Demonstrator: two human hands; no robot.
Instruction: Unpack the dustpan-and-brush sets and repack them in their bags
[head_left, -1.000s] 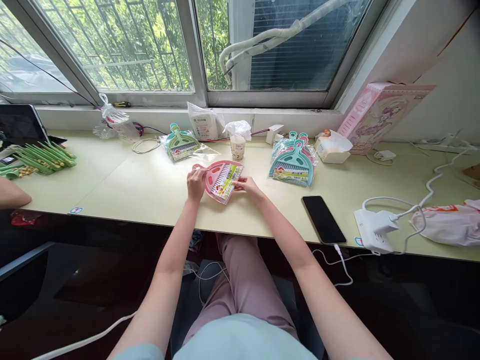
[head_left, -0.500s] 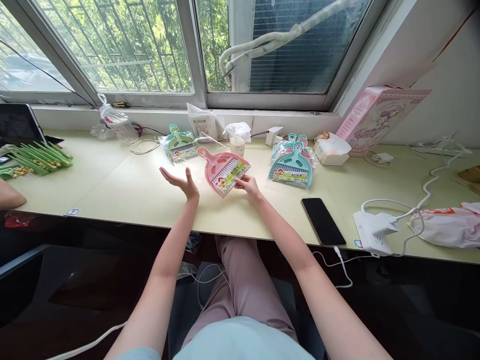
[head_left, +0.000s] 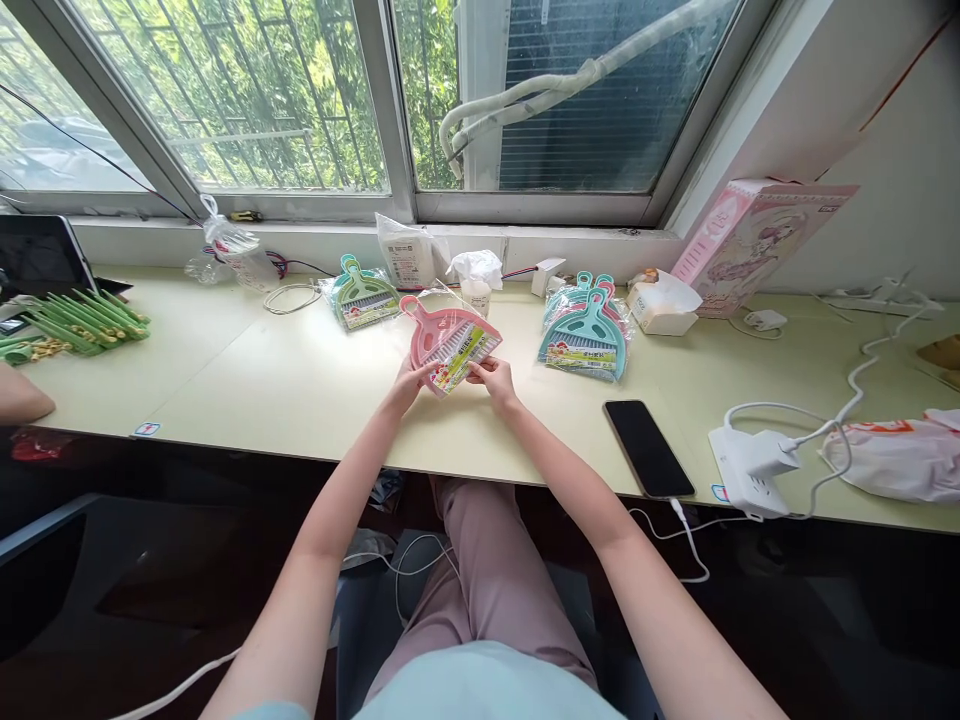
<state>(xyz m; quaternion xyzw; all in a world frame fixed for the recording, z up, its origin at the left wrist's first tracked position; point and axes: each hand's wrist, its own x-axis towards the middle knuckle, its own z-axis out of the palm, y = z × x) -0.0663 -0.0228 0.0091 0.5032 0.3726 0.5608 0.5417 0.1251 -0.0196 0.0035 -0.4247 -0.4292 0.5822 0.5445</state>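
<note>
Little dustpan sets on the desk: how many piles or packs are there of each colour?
Pink plastic dustpan-and-brush set, held in left hand and right hand: 1
Green dustpan-and-brush set in clear wrap, lying alone: 1
Stack of teal dustpan sets, number of packs inside unclear: 1
Total: 3 groups

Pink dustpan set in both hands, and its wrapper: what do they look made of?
Pink dustpan: apparently moulded plastic, smooth, uniform colour, with a paper-looking label. Wrapper: likely thin clear film; it glints and crinkles. Left hand and right hand grip the lower edge.
</note>
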